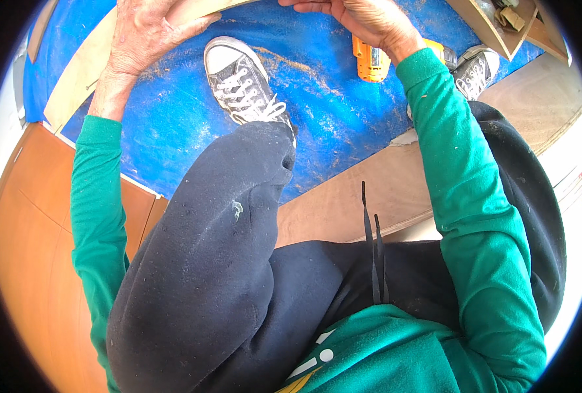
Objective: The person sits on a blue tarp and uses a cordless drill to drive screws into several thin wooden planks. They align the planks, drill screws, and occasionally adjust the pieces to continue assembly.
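At the top left, my left hand [145, 36] is closed on a pale wooden board [81, 75], its thumb stretched along the edge and its other fingers partly cut off by the frame. The board looks curved at the picture's rim, and a small nail or screw [92, 84] sticks out by my wrist. My right hand [373, 23] is at the top edge, fingers together and pointing left. What they hold, if anything, is out of sight. Below that hand lies an orange power drill [371, 60], partly hidden by my wrist and sleeve.
A blue sheet [330, 124] strewn with sawdust covers the floor. My sneakers [242, 82] stand on it. Wooden boxes [500, 29] with small scraps are at the top right. An orange-brown wooden panel [39, 255] is at the left, and a plywood board [363, 190] runs beside my legs.
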Tool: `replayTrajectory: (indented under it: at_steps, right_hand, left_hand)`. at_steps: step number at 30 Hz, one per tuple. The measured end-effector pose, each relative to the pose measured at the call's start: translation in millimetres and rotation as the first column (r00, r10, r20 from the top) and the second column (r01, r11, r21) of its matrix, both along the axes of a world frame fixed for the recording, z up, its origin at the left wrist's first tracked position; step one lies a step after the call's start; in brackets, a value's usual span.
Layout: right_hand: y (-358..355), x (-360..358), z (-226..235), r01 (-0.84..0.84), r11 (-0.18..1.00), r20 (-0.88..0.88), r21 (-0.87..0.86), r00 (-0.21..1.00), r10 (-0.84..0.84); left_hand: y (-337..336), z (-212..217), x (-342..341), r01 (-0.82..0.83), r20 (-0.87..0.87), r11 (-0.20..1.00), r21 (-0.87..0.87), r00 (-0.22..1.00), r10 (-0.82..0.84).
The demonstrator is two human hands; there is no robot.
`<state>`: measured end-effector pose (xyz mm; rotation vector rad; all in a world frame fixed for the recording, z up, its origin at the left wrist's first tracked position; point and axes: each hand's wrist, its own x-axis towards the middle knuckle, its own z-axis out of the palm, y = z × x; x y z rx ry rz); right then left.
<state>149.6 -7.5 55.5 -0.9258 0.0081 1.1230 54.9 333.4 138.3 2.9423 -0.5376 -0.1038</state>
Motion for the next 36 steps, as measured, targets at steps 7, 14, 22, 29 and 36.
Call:
replayTrajectory:
  at_steps: [7,14,22,29,36]
  right_hand:
    - [-1,1,-9,0.013,1.0,-0.061,0.028,0.998,-0.011]
    - [9,-6,-16,0.098,0.988,0.127,-0.116,0.988,-0.083]
    - [13,-6,-4,0.139,0.983,0.088,-0.121,0.988,-0.129]
    - [11,-6,-3,0.103,0.989,0.075,-0.106,0.993,-0.096]
    - [13,-5,2,0.129,0.986,0.075,-0.101,0.99,-0.122]
  left_hand:
    - [2,-13,7,0.072,0.114,0.99,-0.123,0.992,-0.058]
    - [1,-11,5,0.099,0.082,0.989,-0.11,0.993,-0.09]
    - [-7,-4,11,0.039,0.018,0.995,-0.095,0.999,-0.037]
    - [-9,-3,12,-0.012,0.018,0.995,-0.101,1.0,0.014]
    - [-5,-2,15,-0.034,-0.025,0.995,-0.096,0.999,0.032]
